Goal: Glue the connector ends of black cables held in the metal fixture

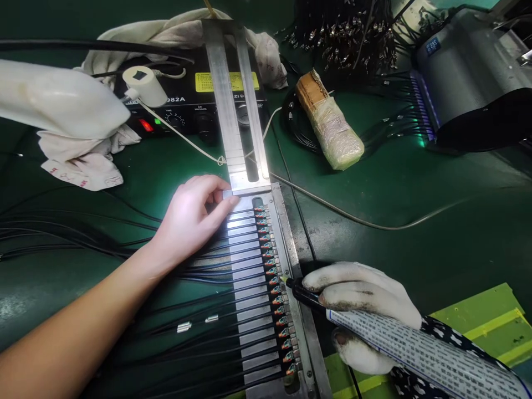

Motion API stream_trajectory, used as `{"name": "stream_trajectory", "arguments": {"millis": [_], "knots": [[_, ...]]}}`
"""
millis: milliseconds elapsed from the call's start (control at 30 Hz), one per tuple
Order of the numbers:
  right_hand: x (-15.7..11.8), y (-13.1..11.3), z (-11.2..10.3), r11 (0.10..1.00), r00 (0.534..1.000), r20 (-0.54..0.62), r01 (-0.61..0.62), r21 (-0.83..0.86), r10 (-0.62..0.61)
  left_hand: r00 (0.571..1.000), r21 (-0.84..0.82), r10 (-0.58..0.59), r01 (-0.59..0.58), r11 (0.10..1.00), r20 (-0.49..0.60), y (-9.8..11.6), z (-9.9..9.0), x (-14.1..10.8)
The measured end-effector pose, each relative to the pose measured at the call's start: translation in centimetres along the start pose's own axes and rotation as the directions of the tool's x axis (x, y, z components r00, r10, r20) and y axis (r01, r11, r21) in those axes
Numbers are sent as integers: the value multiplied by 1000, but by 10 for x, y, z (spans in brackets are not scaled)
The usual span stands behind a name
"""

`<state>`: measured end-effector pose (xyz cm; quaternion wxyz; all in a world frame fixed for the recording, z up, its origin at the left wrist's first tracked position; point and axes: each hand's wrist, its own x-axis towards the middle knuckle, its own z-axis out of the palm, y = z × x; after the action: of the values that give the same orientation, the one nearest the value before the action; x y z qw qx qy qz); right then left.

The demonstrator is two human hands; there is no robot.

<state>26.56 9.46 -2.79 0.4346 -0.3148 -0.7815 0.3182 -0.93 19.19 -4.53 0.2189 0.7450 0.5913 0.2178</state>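
A metal fixture [249, 288] runs down the middle, with a row of black cables ending in small connectors with coloured wires [274, 280]. My bare left hand [197, 213] pinches the fixture's upper left edge between thumb and fingers. In a stained white glove, my right hand [366, 310] is wrapped around a tube [407, 343] covered in printed text. Its black nozzle [305, 293] points left, with the pale tip at the connectors midway down the row. Whether the tip touches them I cannot tell.
Behind the fixture stands a black control box [187, 111] with a metal bar across it. A white lamp head [54, 100] hangs at left. A wrapped block [332, 127], cable bundles and a grey machine [477, 77] lie at upper right. Green mat [477, 316] at lower right.
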Motion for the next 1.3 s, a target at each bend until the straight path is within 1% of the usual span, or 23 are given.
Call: {"name": "stream_trajectory", "arguments": {"millis": [300,467,867,1100,1300], "knots": [[4,-1,0,1000,1000,-17,1,-3,-1,1000,8,13,-13,1000,3,0,-1,0],[2,-1,0,1000,1000,-3,-28,6,28,1000,3,13,-13,1000,1,1,-1,0],[6,1,0,1000,1000,-1,-8,15,8,1000,-4,26,-26,1000,-7,0,0,0],[13,0,0,1000,1000,-15,20,-22,-20,1000,-6,-1,1,1000,-4,-1,0,0],[9,-4,-3,997,999,-22,37,-67,-38,1000,-1,17,-17,1000,-18,-1,1,0]]}}
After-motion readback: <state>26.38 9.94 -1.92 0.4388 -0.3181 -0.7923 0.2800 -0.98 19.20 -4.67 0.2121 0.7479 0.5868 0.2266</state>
